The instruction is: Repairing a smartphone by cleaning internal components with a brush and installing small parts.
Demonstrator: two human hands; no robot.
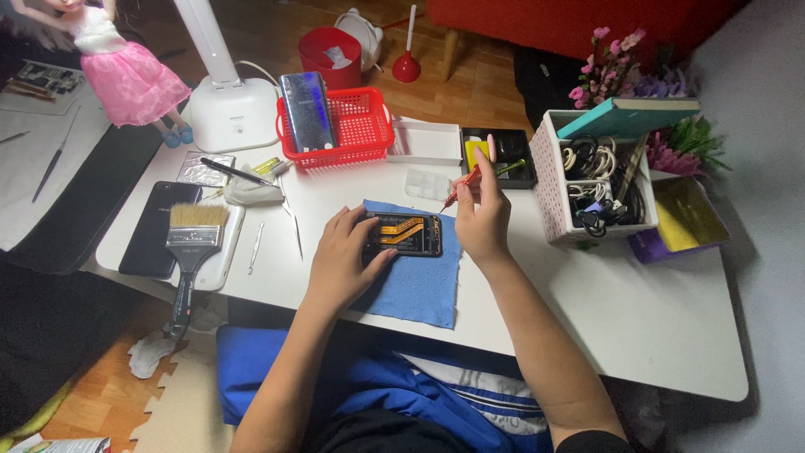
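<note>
An opened phone (408,234) with orange ribbon cables showing lies face down on a blue cloth (419,285) on the white table (637,327). My left hand (344,256) rests on the phone's left end and holds it in place. My right hand (482,214) hovers just right of the phone, gripping a small red-handled screwdriver (464,185) whose tip points down toward the phone's upper right corner.
A red basket (360,130) holds an upright phone (308,109). Left of the cloth lie tweezers (256,246), a paintbrush (191,252) and a dark phone (155,226). A white lamp base (232,113), a parts tray (501,155) and a cable-filled box (595,189) stand around.
</note>
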